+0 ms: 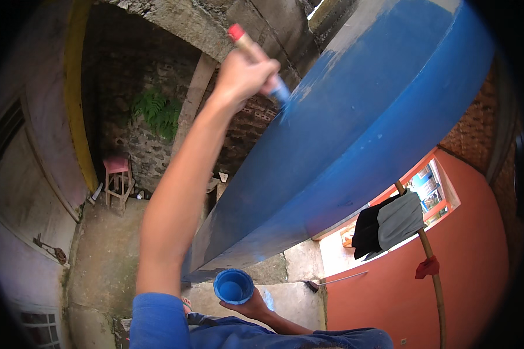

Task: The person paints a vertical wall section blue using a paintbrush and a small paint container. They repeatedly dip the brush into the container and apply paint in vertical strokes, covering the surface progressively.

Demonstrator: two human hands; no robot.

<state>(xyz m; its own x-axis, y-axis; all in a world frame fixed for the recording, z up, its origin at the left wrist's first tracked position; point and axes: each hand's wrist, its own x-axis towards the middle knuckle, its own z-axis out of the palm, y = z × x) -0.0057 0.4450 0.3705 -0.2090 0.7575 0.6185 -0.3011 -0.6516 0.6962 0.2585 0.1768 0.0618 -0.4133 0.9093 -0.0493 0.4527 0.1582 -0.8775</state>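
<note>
My left hand (246,76), raised on an outstretched arm, grips a paintbrush (260,54) with a red-tipped handle. Its blue-coated bristles meet the left edge of a long beam or column (332,113), which slants across the view. Blue paint covers most of that surface; grey patches show near the top and at the lower end. Low in front of my body, my right hand (255,305) holds a small cup (233,286) with blue paint inside and on its rim. The left hand and brush are slightly blurred.
A stool with a pink seat (116,164) stands at left by a stone wall with a fern (157,113). On the right, dark and grey cloths (399,222) hang on a bamboo pole (434,279) before an orange wall (471,244). A long-handled tool (343,278) lies below.
</note>
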